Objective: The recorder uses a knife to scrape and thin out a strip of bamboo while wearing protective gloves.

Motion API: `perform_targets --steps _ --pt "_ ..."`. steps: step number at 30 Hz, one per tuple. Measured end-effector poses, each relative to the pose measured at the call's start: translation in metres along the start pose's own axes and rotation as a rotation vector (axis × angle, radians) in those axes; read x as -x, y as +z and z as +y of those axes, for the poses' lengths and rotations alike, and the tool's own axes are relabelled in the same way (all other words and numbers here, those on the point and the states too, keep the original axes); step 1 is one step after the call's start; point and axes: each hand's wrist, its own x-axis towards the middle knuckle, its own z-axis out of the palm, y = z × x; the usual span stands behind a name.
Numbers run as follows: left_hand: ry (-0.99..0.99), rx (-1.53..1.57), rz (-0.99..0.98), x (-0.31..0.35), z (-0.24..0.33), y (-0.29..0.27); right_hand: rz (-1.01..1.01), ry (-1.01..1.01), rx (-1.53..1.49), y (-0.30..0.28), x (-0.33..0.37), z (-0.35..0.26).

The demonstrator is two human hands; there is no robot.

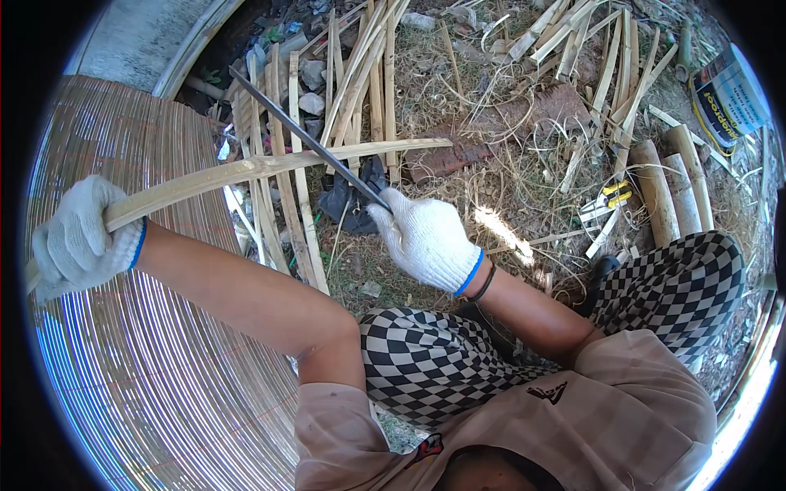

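Note:
Both my hands wear white knitted gloves with blue cuffs. At the far left, my left hand is closed round the thick end of a long split bamboo strip. The strip reaches to the right and tapers to a thin tip. My right hand, near the middle, grips a long dark-bladed knife; its handle is hidden in the glove. The blade slants up to the left and crosses over the strip. Whether its edge touches the strip I cannot tell.
A slatted bamboo blind lies on the left. Several split strips lie ahead, with a brick and black plastic. To the right are bamboo lengths, a yellow-handled tool and a bucket. Shavings litter the ground.

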Motion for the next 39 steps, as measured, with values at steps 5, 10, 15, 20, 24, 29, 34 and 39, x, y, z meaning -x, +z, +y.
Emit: perform_targets --steps 5,10,15,20,24,29,34,39 --pt "-0.213 -0.247 0.105 -0.017 -0.003 0.013 0.099 0.041 0.191 0.02 -0.007 0.034" --pt "-0.205 -0.214 0.135 -0.011 -0.01 0.008 0.083 0.075 0.21 0.019 -0.011 0.019" --pt "-0.19 -0.186 0.1 -0.018 -0.024 0.027 0.071 0.034 0.131 0.014 -0.01 0.007" --pt "-0.192 -0.161 0.091 0.001 -0.008 -0.003 0.018 0.199 0.192 0.027 -0.016 0.058" --pt "-0.171 -0.198 0.124 0.01 -0.005 0.01 -0.002 0.129 0.176 0.02 -0.015 0.025" --pt "-0.108 -0.108 0.113 0.003 -0.026 0.008 0.047 0.212 0.184 0.025 -0.02 0.086" --pt "-0.105 -0.178 0.132 0.012 -0.007 0.01 -0.029 0.206 0.165 0.027 -0.025 0.033" --pt "-0.106 -0.155 0.126 0.009 -0.013 0.011 -0.007 0.227 0.291 0.029 -0.029 0.078"
